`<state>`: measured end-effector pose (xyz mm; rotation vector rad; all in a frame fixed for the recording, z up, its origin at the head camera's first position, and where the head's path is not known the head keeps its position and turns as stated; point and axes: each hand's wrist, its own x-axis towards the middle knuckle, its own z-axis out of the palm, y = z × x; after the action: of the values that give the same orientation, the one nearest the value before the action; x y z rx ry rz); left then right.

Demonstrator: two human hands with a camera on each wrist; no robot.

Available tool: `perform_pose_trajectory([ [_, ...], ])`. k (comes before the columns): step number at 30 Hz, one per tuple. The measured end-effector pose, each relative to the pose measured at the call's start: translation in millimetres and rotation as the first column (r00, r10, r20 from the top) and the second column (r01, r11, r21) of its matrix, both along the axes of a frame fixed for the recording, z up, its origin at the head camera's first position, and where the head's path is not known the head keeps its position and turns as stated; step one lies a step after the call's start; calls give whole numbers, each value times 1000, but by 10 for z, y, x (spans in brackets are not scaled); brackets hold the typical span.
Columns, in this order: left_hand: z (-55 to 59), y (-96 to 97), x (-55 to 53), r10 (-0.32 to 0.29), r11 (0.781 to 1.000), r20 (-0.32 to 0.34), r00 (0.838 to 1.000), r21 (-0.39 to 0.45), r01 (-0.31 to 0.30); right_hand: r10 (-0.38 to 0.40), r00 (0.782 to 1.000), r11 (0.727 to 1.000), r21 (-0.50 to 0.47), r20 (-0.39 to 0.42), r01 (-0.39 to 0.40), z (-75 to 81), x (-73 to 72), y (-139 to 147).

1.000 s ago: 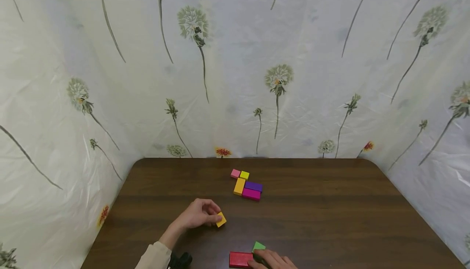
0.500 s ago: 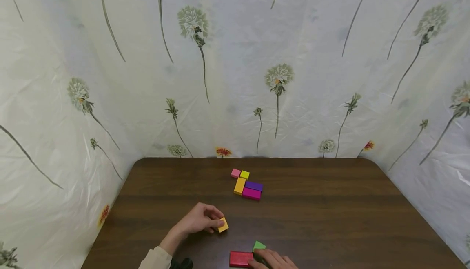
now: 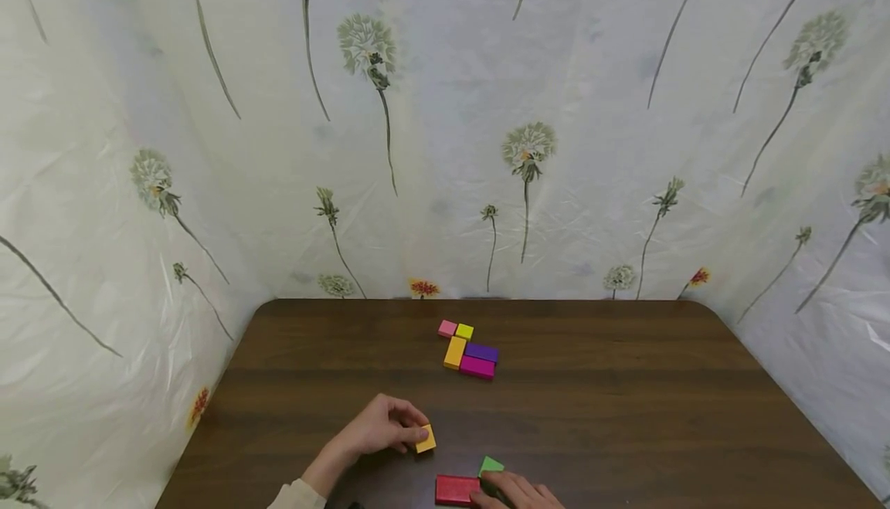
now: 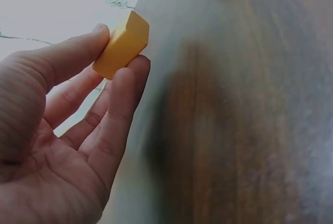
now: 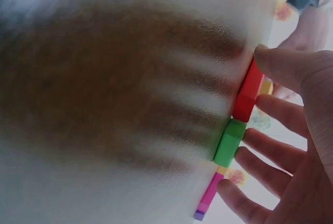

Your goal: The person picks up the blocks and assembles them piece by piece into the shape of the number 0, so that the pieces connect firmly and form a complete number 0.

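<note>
In the head view, your left hand pinches a golden block between thumb and fingertips, the grip closed to the block's width; you can't tell from here whether the block touches the tabletop. At 5 o'clock from it lies a red block, with a green block at its 2 o'clock end. Your right hand rests against both, fingers loosely bent. At 1 o'clock from the golden block, well apart, sits a cluster: an orange block with a purple block at its 3 o'clock, a magenta block at 4, and a yellow block beyond, a pink block at that one's 9 o'clock. In your left wrist view, the golden block shows at 11 o'clock, tilted, your thumb on one side and fingers on the other; a corner of the red block pokes in at 12. In your right wrist view, the red block lies at 3 o'clock and the green at 4, your thumb and fingers spread along them without wrapping round either.
</note>
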<state>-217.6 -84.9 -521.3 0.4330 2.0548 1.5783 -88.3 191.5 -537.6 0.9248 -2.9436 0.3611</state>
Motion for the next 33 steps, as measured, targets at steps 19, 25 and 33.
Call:
perform_pose_trajectory([
  [19,-48,17,124,-31,999,-75,997,-44,28,8,1000,1000,-1,3,-8,9,-4,1],
  [25,-48,29,132,-48,996,-196,980,-88,31,-2,1000,1000,-6,3,2,11,-2,2],
  [33,-60,59,205,-44,984,-343,938,-180,-19,0,1000,1000,-3,5,0,7,6,10],
])
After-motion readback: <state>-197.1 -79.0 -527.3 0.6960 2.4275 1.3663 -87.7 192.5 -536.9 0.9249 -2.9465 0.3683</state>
